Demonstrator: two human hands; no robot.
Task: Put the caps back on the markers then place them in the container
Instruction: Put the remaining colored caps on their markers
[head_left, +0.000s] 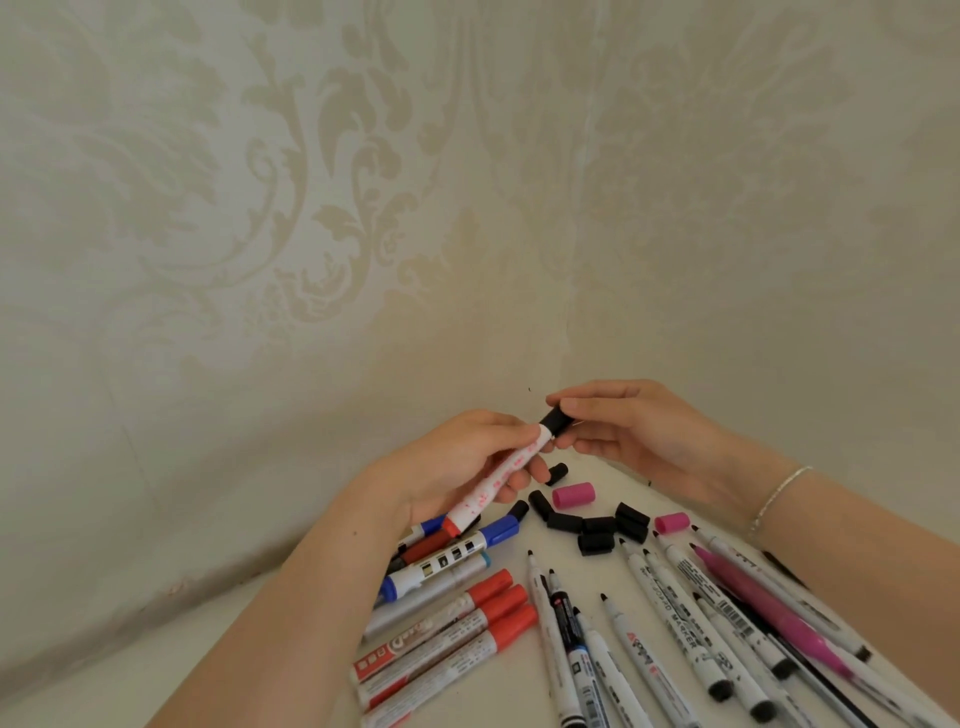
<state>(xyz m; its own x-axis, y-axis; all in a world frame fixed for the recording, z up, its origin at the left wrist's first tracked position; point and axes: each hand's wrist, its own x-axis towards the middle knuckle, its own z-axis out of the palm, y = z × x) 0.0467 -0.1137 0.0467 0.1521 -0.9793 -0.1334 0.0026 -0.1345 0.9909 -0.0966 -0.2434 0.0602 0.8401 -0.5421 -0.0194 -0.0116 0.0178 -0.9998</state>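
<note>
Soft, warm, even light filled the frame — no glare and only faint shadows under the hands (467, 462) and the markers (675, 623). Wide-angle distortion bent the wallpaper (311, 208) outward — the edges were slightly soft, and the centre was fairly sharp.

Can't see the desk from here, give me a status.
Left hand holds white marker. Right hand pinches black cap at its tip. Loose caps, uncapped markers on table. No container in view.
</note>
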